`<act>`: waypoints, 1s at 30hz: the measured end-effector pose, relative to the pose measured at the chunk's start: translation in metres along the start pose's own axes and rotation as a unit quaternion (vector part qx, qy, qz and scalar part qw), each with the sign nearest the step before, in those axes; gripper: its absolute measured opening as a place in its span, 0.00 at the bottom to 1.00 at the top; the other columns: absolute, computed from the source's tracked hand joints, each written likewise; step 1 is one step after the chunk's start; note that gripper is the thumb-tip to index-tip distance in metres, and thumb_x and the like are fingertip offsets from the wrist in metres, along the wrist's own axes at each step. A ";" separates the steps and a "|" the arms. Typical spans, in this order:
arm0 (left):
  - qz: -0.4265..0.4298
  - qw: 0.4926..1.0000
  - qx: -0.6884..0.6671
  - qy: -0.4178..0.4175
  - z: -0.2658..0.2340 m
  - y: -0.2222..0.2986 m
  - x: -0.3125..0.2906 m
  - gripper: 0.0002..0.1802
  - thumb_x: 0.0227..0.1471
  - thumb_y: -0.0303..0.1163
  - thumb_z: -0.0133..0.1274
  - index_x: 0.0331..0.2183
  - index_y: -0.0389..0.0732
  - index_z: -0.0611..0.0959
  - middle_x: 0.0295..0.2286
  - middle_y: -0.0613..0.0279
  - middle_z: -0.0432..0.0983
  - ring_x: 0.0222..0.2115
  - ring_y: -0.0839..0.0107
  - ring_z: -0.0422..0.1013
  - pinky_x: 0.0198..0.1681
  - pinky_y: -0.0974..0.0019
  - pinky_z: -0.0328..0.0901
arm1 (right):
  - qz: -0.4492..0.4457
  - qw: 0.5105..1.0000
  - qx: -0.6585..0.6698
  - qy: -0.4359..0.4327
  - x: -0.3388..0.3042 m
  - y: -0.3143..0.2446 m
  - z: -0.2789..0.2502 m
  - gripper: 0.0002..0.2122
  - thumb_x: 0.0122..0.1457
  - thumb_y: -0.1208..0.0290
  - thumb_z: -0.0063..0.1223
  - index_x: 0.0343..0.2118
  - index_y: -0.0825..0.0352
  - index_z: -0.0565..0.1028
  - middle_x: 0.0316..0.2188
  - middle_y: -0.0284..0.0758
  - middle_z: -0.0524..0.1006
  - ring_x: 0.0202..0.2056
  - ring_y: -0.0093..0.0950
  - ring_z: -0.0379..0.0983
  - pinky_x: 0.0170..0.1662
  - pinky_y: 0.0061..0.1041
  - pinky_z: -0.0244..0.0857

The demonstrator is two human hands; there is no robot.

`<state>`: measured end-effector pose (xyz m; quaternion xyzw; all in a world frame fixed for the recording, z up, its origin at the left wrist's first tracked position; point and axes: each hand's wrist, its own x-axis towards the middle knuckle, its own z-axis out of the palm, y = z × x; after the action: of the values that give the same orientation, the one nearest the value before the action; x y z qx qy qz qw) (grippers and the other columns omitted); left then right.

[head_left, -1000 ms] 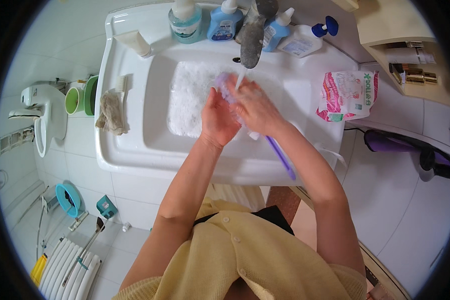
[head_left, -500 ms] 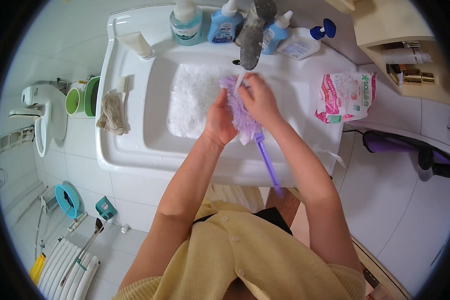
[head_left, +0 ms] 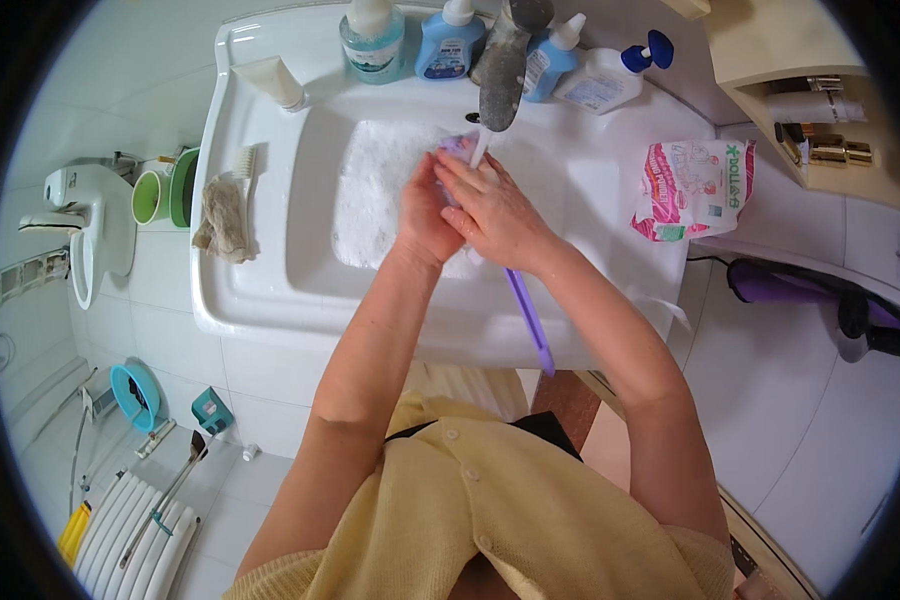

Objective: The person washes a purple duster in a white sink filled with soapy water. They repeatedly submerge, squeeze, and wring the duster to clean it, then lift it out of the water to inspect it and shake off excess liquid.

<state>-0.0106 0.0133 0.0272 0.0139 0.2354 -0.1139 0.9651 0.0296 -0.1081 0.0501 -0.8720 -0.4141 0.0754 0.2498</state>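
Between my two hands is a purple fluffy duster, its head mostly covered by them. A bit of the fluffy head (head_left: pixel 458 146) shows above my fingers, and the purple handle (head_left: pixel 529 322) sticks out below, over the front of the sink. My left hand (head_left: pixel 426 215) is wrapped about the head from the left. My right hand (head_left: pixel 502 212) presses on it from the right, fingers together and overlapping the left ones. Water (head_left: pixel 483 146) runs from the grey-spotted faucet (head_left: pixel 502 88) onto the hands and the duster. White foam (head_left: pixel 365 205) fills the left part of the basin.
Along the white sink's (head_left: pixel 260 310) back stand a teal bottle (head_left: pixel 372 50), blue bottles (head_left: pixel 448 48) and a white pump bottle (head_left: pixel 600 82). A brush (head_left: pixel 244 165) and a grey cloth (head_left: pixel 223 222) lie left. A pink-white bag (head_left: pixel 692 190) is on the right, below an open shelf (head_left: pixel 770 60).
My right hand has come down over the fluffy head and closed against the left hand, squeezing it. The handle's end has shifted slightly up and left.
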 end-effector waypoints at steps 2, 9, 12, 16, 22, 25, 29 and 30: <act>0.013 1.000 -0.005 -0.021 0.010 -0.001 -0.007 0.28 0.62 0.49 0.31 0.57 0.47 0.66 0.53 0.61 0.66 0.55 0.62 0.61 0.60 0.57 0.52 | 0.011 1.000 0.007 -0.020 0.005 0.006 -0.008 0.24 0.58 0.63 0.46 0.57 0.67 0.63 0.61 0.42 0.57 0.61 0.45 0.52 0.64 0.41 0.43; 0.037 0.999 0.003 0.014 0.019 -0.016 -0.014 0.27 0.61 0.53 0.33 0.54 0.49 0.69 0.51 0.60 0.68 0.54 0.63 0.62 0.57 0.56 0.56 | 0.011 1.000 0.020 -0.012 0.012 0.013 0.003 0.22 0.60 0.65 0.45 0.57 0.65 0.63 0.62 0.40 0.57 0.62 0.40 0.51 0.64 0.39 0.41; 0.053 0.998 0.006 0.029 0.022 -0.012 -0.012 0.26 0.62 0.50 0.34 0.53 0.44 0.70 0.47 0.57 0.71 0.50 0.61 0.66 0.55 0.56 0.60 | 0.052 0.996 0.066 0.016 0.006 0.022 -0.022 0.17 0.60 0.71 0.44 0.52 0.65 0.68 0.60 0.36 0.60 0.59 0.35 0.57 0.61 0.31 0.47; 0.083 0.993 0.069 0.049 0.020 -0.017 0.010 0.21 0.60 0.40 0.38 0.48 0.36 0.72 0.42 0.54 0.74 0.42 0.59 0.71 0.49 0.56 0.65 | 0.146 0.953 0.205 0.169 0.011 0.000 -0.078 0.16 0.56 0.77 0.46 0.48 0.65 0.71 0.55 0.35 0.65 0.57 0.35 0.59 0.59 0.32 0.51; 0.040 0.998 0.037 0.021 0.016 -0.020 -0.011 0.19 0.55 0.32 0.38 0.47 0.35 0.72 0.42 0.51 0.73 0.42 0.56 0.70 0.49 0.51 0.64 | -0.046 0.953 -0.164 0.252 0.057 -0.023 -0.125 0.23 0.48 0.82 0.49 0.51 0.62 0.69 0.55 0.33 0.65 0.58 0.38 0.57 0.59 0.37 0.52; 0.059 0.998 -0.012 0.009 0.020 -0.006 -0.027 0.21 0.58 0.37 0.36 0.50 0.37 0.71 0.45 0.52 0.71 0.45 0.55 0.68 0.51 0.48 0.61 | -0.030 0.952 -0.193 0.237 0.053 -0.019 -0.107 0.25 0.47 0.83 0.49 0.52 0.62 0.67 0.56 0.32 0.63 0.58 0.39 0.56 0.59 0.38 0.52; 0.116 0.993 -0.006 -0.004 0.021 0.004 -0.044 0.25 0.61 0.45 0.31 0.52 0.40 0.69 0.48 0.57 0.70 0.47 0.56 0.66 0.53 0.50 0.58 | -0.061 0.964 -0.088 0.243 0.016 -0.031 -0.076 0.24 0.49 0.81 0.48 0.53 0.66 0.66 0.55 0.37 0.64 0.56 0.40 0.59 0.57 0.36 0.55; 0.125 0.992 -0.015 -0.004 0.021 0.003 -0.046 0.26 0.62 0.47 0.30 0.52 0.40 0.69 0.48 0.58 0.70 0.47 0.57 0.66 0.54 0.51 0.58 | -0.078 0.967 -0.011 0.244 0.005 -0.032 -0.063 0.23 0.50 0.81 0.49 0.52 0.66 0.67 0.54 0.40 0.65 0.54 0.41 0.61 0.56 0.36 0.56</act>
<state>-0.0401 0.0245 0.0668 0.0285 0.2300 0.0114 0.9727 0.0319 -0.1107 0.1211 -0.8316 -0.4085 -0.1642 0.3385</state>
